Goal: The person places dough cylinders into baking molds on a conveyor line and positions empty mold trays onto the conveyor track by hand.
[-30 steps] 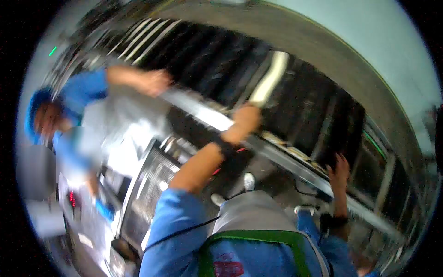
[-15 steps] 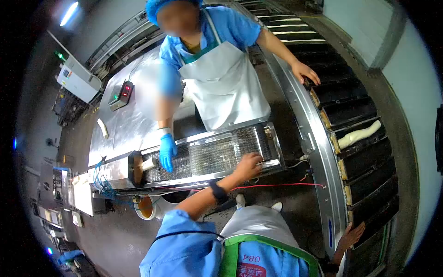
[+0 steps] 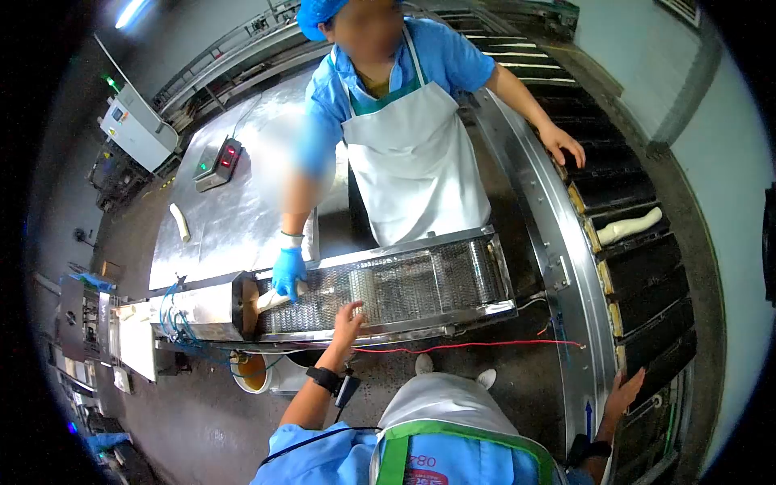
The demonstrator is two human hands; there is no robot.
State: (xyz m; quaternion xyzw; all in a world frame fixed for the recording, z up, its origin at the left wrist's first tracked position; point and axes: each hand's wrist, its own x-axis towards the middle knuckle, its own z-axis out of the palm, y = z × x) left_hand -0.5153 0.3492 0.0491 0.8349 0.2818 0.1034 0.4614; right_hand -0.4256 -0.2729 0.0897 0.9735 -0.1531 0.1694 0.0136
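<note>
My left hand (image 3: pixel 348 322) is over the near edge of the mesh conveyor (image 3: pixel 388 287), fingers apart and holding nothing. My right hand (image 3: pixel 624 394) lies at the metal rail beside the black trays (image 3: pixel 647 271), its fingers spread and empty. A co-worker's blue-gloved hand (image 3: pixel 288 271) grips a white dough piece (image 3: pixel 272 299) at the conveyor's left end, by the machine outlet. Another dough strip (image 3: pixel 630 226) lies in one of the black trays.
The co-worker (image 3: pixel 416 153) stands across the conveyor. A steel table (image 3: pixel 259 162) bears a scale with a lit display (image 3: pixel 218 164) and a dough piece (image 3: pixel 179 222). A bucket (image 3: pixel 251 373) and a red hose (image 3: pixel 469 345) are below the conveyor.
My view has turned from the trays toward the conveyor. My left hand has left the dough strip in the tray and moved left over the mesh. The co-worker's gloved hand has reached the dough at the outlet.
</note>
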